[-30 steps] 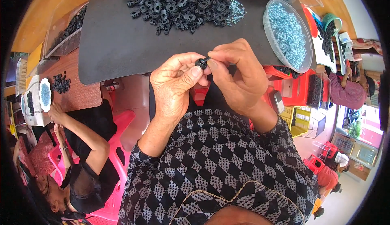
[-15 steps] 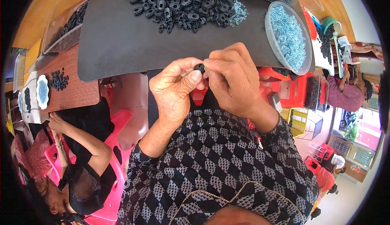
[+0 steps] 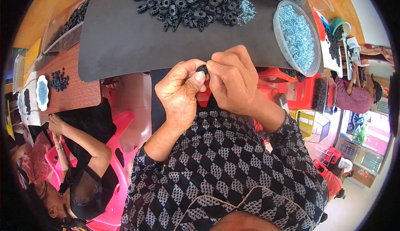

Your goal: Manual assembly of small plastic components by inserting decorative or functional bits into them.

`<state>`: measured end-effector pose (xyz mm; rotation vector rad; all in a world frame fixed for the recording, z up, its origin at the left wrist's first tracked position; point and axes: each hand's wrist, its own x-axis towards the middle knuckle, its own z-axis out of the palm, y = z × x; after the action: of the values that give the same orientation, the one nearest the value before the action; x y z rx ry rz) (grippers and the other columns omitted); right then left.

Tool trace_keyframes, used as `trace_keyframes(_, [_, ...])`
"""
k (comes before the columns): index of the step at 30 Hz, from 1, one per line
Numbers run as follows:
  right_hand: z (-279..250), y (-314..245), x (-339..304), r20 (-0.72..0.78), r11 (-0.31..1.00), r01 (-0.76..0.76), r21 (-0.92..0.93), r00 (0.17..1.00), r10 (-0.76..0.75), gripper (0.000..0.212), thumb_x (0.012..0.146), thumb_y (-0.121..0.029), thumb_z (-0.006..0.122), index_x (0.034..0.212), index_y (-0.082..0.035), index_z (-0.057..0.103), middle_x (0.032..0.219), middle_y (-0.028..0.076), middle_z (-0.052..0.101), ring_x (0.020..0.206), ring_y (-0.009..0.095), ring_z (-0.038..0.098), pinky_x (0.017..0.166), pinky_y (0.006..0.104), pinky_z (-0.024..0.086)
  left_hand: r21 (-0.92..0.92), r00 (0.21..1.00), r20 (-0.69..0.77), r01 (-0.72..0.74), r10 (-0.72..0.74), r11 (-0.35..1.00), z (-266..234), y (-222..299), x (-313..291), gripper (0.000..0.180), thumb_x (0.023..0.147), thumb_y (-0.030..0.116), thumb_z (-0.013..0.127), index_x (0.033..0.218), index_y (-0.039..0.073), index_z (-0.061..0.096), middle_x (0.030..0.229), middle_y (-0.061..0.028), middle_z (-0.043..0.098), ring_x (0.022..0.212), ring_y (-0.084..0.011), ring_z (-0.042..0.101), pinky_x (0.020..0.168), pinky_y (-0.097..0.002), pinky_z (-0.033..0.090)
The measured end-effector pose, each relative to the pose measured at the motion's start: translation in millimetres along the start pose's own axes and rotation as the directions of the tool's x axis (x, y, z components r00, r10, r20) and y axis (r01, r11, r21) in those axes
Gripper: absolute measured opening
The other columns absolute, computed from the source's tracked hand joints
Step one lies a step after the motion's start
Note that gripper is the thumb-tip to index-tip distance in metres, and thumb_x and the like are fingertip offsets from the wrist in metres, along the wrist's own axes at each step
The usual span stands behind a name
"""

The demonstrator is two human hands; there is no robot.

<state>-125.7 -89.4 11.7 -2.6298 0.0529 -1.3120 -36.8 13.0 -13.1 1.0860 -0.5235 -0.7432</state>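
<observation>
My left hand pinches a small black plastic part between thumb and forefinger, over my lap at the table's near edge. Against the part's right side press the closed fingertips of my right hand; whatever lies between them is hidden. Beyond my hands, a heap of similar black plastic parts, several with oval holes, lies on the dark table. Small silvery-blue springs form a little pile at the heap's right end. A round clear tub on the right holds many more springs.
Clear bins of black parts flank the table. At left, a co-worker sits by a brown table bearing black parts and a white dish of springs. Red plastic stools and a yellow crate stand to the right.
Both hands keep hold at the black part, which has shifted slightly left. My right hand has moved a little left with its fingers drawn in closer.
</observation>
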Motion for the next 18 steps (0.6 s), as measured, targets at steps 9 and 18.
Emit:
trace_keyframes(9, [-0.4,-0.4,-2.8,0.023,0.996,-0.083,0.040,0.996,0.082,0.033,0.065,0.014,0.063,0.094,0.000,0.054,0.084,0.012,0.059,0.066,0.027,0.054,0.056,0.0335,0.044,0.043,1.000,0.025,0.012,-0.013,0.999,-0.8,-0.8,1.9,0.016,0.081,-0.011,0.059,0.095,-0.007,0.064,0.077,-0.0017,0.058,0.062,-0.0053,0.052,0.057,-0.0185,0.044])
trace_keyframes(18, [6.0,2.5,-7.6,-0.013,0.959,-0.209,0.193,0.976,0.216,0.034,0.068,0.016,0.062,0.094,-0.004,0.054,0.084,0.009,0.060,0.065,0.024,0.054,0.057,0.0320,0.044,0.001,0.999,0.038,0.032,-0.032,1.000,-3.8,-0.7,5.0,0.014,0.082,-0.007,0.061,0.096,-0.008,0.064,0.078,-0.0024,0.059,0.062,-0.0057,0.052,0.058,-0.0188,0.045])
